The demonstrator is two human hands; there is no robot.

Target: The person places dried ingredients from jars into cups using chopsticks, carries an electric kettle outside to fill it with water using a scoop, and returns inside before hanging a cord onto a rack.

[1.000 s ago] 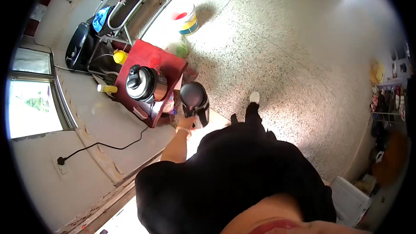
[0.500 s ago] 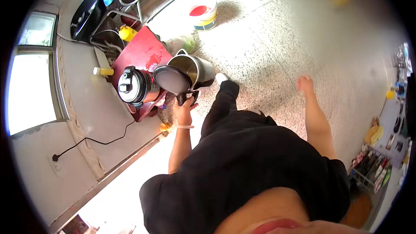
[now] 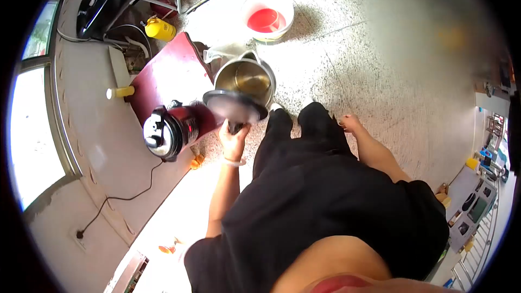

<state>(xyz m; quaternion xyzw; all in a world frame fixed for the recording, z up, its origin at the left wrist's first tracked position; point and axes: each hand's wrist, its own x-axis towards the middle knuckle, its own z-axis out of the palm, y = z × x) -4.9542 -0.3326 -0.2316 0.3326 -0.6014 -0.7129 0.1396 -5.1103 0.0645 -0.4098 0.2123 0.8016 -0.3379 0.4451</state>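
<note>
My left hand (image 3: pixel 233 144) is closed around a black handle at the near side of a round, dark-rimmed lid (image 3: pixel 239 109). The lid is held tilted and overlaps the near rim of an open metal pot (image 3: pixel 262 70). Inside the pot, a brownish, shiny bottom or liquid shows; I cannot tell which. A metal loop stands at the pot's far rim. My right hand (image 3: pixel 351 123) hangs low beside my dark trouser leg, fingers loosely bent and holding nothing visible.
A red table (image 3: pixel 169 70) stands left of the pot, with an electric pressure cooker (image 3: pixel 165 133) by its near end. Its black cord (image 3: pixel 127 197) runs to a wall socket. Beyond are a bucket with red inside (image 3: pixel 287 28), a yellow bottle (image 3: pixel 160 30) and a metal frame.
The lid has shifted right across the pot's near rim, and more of the pot's inside shows. My right hand has come in from the far right towards my leg. The whole view has shifted.
</note>
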